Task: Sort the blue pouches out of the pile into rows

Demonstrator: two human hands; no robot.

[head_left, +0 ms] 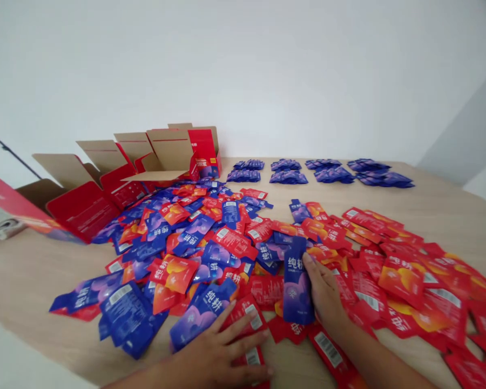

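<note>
A blue-purple pouch (294, 273) stands upright, its printed front toward me, in my right hand (326, 294). The thumb lies along its right edge, and the fingers behind it are hidden. Lower down, my left hand (222, 351) is spread with fingers apart over red pouches (247, 319) near the table's front. Just beyond its index finger lies another blue pouch (204, 313), though I cannot tell whether the hand touches it. Around both hands spreads a heap of mixed red and blue pouches (194, 237). Mostly red pouches (403, 278) cover the right side.
Open red cardboard boxes (83, 208) line the back left, flaps raised. Along the far edge of the wooden table (263, 197), blue pouches (289, 177) are stacked in several small piles. A pale wall (267, 81) rises behind.
</note>
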